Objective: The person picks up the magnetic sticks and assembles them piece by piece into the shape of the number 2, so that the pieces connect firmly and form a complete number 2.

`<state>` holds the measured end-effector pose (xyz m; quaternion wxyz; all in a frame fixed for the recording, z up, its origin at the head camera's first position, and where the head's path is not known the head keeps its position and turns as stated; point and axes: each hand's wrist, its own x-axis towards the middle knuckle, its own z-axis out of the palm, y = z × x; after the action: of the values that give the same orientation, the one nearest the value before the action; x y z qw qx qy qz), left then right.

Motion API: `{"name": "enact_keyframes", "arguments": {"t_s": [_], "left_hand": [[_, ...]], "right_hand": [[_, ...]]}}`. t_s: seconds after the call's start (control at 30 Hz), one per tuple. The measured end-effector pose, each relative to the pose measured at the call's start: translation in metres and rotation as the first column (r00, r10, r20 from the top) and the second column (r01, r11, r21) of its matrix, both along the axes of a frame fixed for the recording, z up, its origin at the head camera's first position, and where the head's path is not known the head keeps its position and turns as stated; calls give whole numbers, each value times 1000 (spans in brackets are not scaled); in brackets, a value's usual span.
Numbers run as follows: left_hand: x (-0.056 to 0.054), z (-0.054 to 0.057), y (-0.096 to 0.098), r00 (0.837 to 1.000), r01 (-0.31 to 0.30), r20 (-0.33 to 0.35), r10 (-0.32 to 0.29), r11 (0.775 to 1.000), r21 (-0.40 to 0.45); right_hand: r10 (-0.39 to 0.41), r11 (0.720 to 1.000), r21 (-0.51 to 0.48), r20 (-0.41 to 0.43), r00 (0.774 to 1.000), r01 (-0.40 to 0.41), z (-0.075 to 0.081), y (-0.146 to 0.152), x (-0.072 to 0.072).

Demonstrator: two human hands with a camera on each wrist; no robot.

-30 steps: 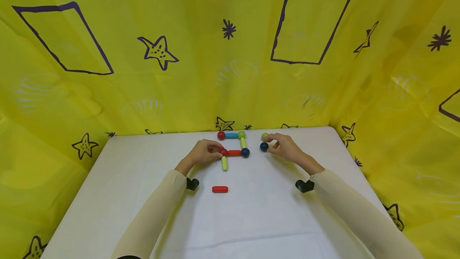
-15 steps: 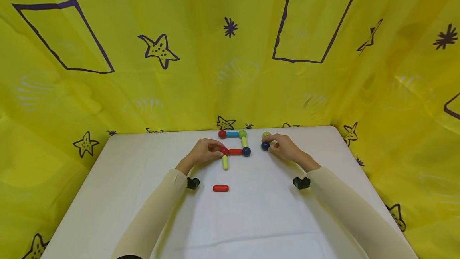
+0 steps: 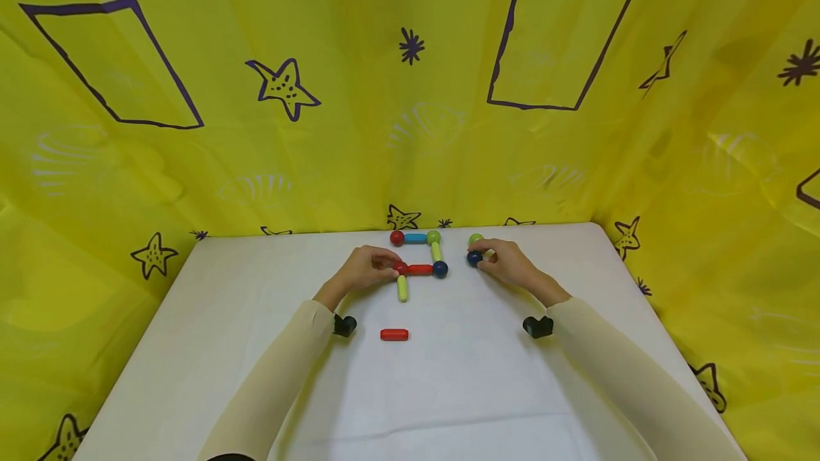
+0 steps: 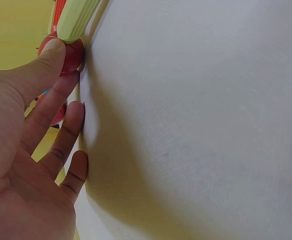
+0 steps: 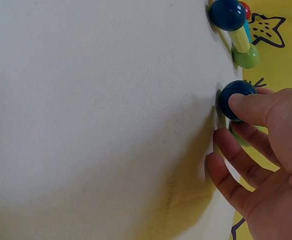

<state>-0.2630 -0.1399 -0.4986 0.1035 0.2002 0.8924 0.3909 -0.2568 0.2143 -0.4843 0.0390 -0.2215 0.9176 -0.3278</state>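
Observation:
My left hand (image 3: 364, 269) pinches a red ball (image 4: 74, 56) between thumb and forefinger, its other fingers loosely spread by the white tabletop. A light green stick (image 3: 402, 289) points from this ball toward me, and a red stick (image 3: 420, 270) joins it to a dark blue ball (image 3: 440, 269). From there another light green stick (image 3: 437, 253) runs back to a green ball (image 3: 433, 237), then a blue stick (image 3: 415, 238) and a second red ball (image 3: 397, 237). My right hand (image 3: 510, 263) grips a separate dark blue ball (image 5: 230, 89) with thumb and forefinger.
Just behind the right hand's fingers sits another green ball (image 3: 475, 239), partly covered. A loose red stick (image 3: 393, 334) lies nearer me on the white tabletop (image 3: 461, 375). Yellow patterned cloth (image 3: 346, 162) stands up along the back and the sides.
The right wrist has shifted slightly left, its fingers still at the dark blue ball. My left hand and the joined pieces hold their place; the head view has moved a little.

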Motion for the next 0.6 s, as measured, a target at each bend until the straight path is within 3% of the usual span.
{"name": "enact_keyframes", "arguments": {"t_s": [0.37,0.6], "left_hand": [[2,5,0,1000,-1,3,1,1000,4],[4,7,1,999,-3,38,3,1000,12]], "right_hand": [[15,1000,24,9,1000,-15,5,0,-1],[55,998,34,36,998,-56,9,-1,-3]]}}
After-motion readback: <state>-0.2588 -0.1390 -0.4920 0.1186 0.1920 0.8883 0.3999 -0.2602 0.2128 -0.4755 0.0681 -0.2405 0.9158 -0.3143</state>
